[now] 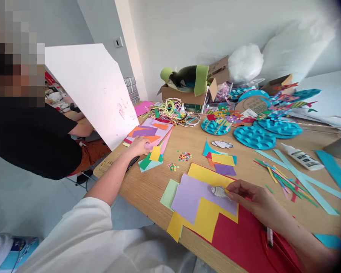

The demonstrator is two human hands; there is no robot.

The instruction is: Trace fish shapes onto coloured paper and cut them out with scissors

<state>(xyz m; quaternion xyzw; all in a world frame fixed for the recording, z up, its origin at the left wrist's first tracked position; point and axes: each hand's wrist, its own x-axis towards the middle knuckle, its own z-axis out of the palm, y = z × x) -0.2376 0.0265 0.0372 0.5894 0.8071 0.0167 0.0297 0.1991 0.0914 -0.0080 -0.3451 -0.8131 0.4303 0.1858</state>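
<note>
My right hand (248, 195) pinches the tail end of a small striped paper fish (217, 192). The fish hovers over or rests on a lilac sheet (187, 197); I cannot tell which. Beneath are yellow paper (207, 220) and a large red sheet (235, 242). On the far side of my body, my left hand (139, 146) lies with fingers extended on a pile of coloured paper (156, 131) with orange and purple scraps. Another white fish cutout (221, 144) lies beyond the lilac sheet, near yellow and purple scraps (223, 160).
Confetti piles (184, 156) sit mid-table. To the right are paper strips (290, 182), a glue bottle (304, 157) and blue fish-decorated discs (254, 137). A red-handled tool (269, 237) lies under my right forearm. A seated person (31, 140) is beyond a white board (93, 87).
</note>
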